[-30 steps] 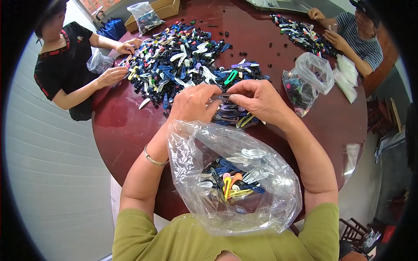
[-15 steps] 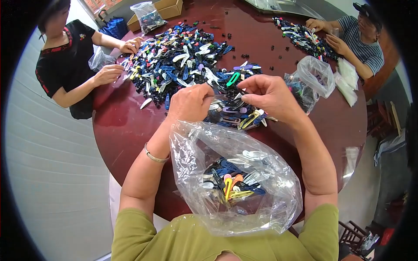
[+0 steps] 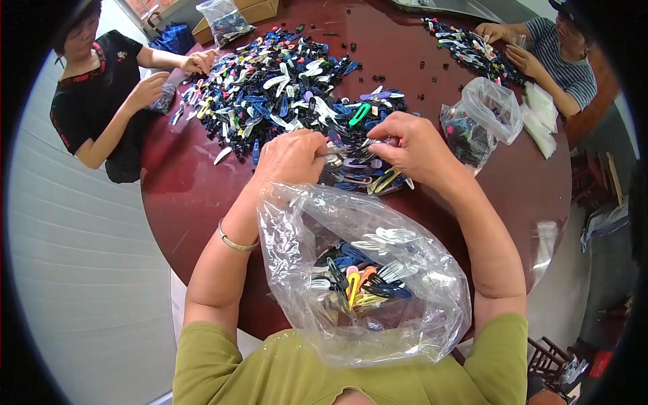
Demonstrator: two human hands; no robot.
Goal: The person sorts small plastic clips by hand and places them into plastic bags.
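My left hand (image 3: 291, 156) is closed at the near edge of a big pile of hair clips (image 3: 270, 101), its fingers pinched on what looks like dark clips. Right of it, my right hand (image 3: 410, 145) pinches something small among the clips; its fingertips partly hide it. Between the hands lie purple, white and yellow clips (image 3: 386, 181). A green clip (image 3: 360, 114) rests just beyond them. Below my hands, an open clear plastic bag (image 3: 432, 317) in front of my body holds blue, white, black, orange and yellow clips (image 3: 353, 289).
Co-workers sit at the far left (image 3: 88, 101) and far right (image 3: 563, 61) of the round red table (image 3: 196, 223). A smaller clip pile (image 3: 472, 54), a filled clear bag (image 3: 472, 131), another bag (image 3: 226, 23) and a cardboard box (image 3: 260, 10) stand around.
My right hand has shifted slightly. The left co-worker's nearer hand has lifted off the pile's edge. The view has shifted slightly.
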